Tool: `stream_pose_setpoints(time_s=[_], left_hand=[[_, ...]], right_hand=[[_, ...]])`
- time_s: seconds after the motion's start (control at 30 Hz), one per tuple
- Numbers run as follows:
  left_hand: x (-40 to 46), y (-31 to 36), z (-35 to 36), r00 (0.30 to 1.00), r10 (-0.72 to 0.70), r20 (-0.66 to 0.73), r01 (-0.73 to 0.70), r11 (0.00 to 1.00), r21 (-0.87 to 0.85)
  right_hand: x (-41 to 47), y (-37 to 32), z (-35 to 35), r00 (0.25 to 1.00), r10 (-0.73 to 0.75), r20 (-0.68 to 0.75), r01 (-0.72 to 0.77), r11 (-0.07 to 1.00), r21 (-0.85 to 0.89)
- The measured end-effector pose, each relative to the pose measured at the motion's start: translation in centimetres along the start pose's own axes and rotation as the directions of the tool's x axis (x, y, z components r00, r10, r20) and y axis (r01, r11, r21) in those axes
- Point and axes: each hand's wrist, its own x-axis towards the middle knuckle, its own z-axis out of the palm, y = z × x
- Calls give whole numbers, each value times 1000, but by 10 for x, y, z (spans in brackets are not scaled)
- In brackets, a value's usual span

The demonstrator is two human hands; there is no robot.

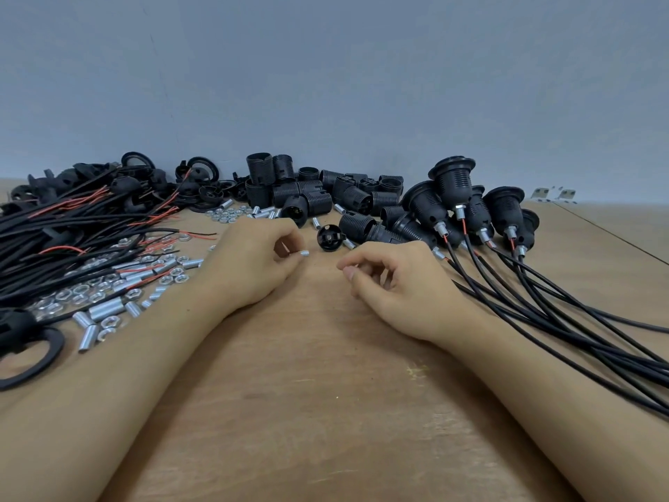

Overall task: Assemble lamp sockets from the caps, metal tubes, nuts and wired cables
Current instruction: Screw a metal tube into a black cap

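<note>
Wooden table (325, 411), seen from a head-worn camera, backed by a plain grey-blue wall (325, 67). Left hand (253, 262) resting on the tabletop near centre, fingers curled, pinching a short threaded metal tube (303, 253) between thumb and fingertips, tube lying horizontal with its free end pointing right. Right hand (394, 284) just beside, knuckles up, fingers loosely curled with thumb and forefinger close together; whether anything is held there, cannot tell. Small black domed cap (329, 239) lying loose on the table just beyond the gap between the two hands, touched by neither. Far left: tangled bundle of black and red wired cables (72, 230) with more black caps (119, 182) heaped behind. Left foreground: scatter of hex nuts (83, 291) and loose metal tubes (106, 309) (mixed together, some under the wires), further nuts in a small cluster (224, 214) nearer the back. Black ring (32, 356) at the lower left edge, partly cut off. Centre back: pile of black threaded socket bodies (307, 190), some upright, most on their sides. Right back: group of assembled lamp sockets (467, 204), flanges up and tilted, each with a metal tube at its lower end and a black cable (579, 327) trailing toward the lower right edge. Two small pale metal brackets (554, 194) at the far right by the wall.
</note>
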Motion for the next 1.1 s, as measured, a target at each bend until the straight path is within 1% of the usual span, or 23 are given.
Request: stream_pose_setpoints(time_s=[0.03,0.1,0.17,0.2,0.27,0.33,0.37,0.4,0.43,0.47,0.5,0.53,0.6,0.63,0.7,0.77,0.83,0.87,0.93,0.97,1.0,1.1], left_hand=[[-1,3,0,1000,13,-26,-14,999,-41],[-4,14,0,999,6,-36,-14,974,-224],[-9,27,2,999,-3,39,20,898,-440],[-11,32,4,998,13,67,24,854,-519],[-13,38,5,996,36,78,19,790,-613],[-13,40,4,995,20,97,49,749,-661],[-13,39,3,995,1,102,66,757,-651],[-13,35,3,996,-20,91,70,802,-593],[-12,30,3,998,-36,57,59,884,-463],[-11,23,1,999,-45,22,50,958,-284],[-10,16,-2,998,-57,-2,56,994,-91],[-8,9,-5,996,-85,-2,85,994,69],[-5,-5,-10,973,-227,49,199,924,327],[-4,-9,-12,953,-298,65,246,877,412],[-4,-14,-18,931,-364,7,305,792,529],[-4,-16,-25,905,-408,-119,403,736,543],[-6,-19,-34,845,-488,-220,528,691,495],[-8,-21,-39,814,-530,-237,573,664,481],[-10,-24,-43,783,-584,-214,599,613,516],[-11,-25,-44,779,-597,-190,597,615,515],[-11,-25,-43,786,-594,-171,592,643,487],[-9,-25,-37,819,-556,-144,570,754,326]], right_hand=[[1,0,0,1000,2,-12,-2,1000,-21],[2,0,-1,1000,5,-16,-6,999,-47],[2,-1,-2,1000,-4,-4,4,1000,-31],[3,-1,-2,1000,-7,-6,7,1000,-3],[4,-1,-3,1000,-1,-30,3,999,49],[4,1,-3,998,-9,-59,12,999,51],[4,1,-2,998,-5,-67,9,999,46],[4,2,-2,998,7,-69,-4,999,40],[4,3,-2,997,25,-69,-23,999,34],[4,4,-2,996,46,-71,-44,999,30],[4,5,-2,995,67,-76,-64,997,33],[4,6,-2,993,82,-80,-79,996,40],[4,7,-3,992,94,-83,-90,995,52],[3,7,-3,992,95,-81,-91,994,56],[3,6,-3,993,93,-76,-88,994,66],[3,6,-3,993,91,-72,-86,994,69],[3,6,-3,993,92,-68,-87,994,67],[3,6,-3,993,93,-68,-89,994,68],[3,7,-3,993,98,-69,-93,993,68],[3,7,-4,993,102,-67,-98,993,65],[3,7,-4,992,106,-63,-102,993,61],[2,7,-3,992,113,-58,-110,992,55]])
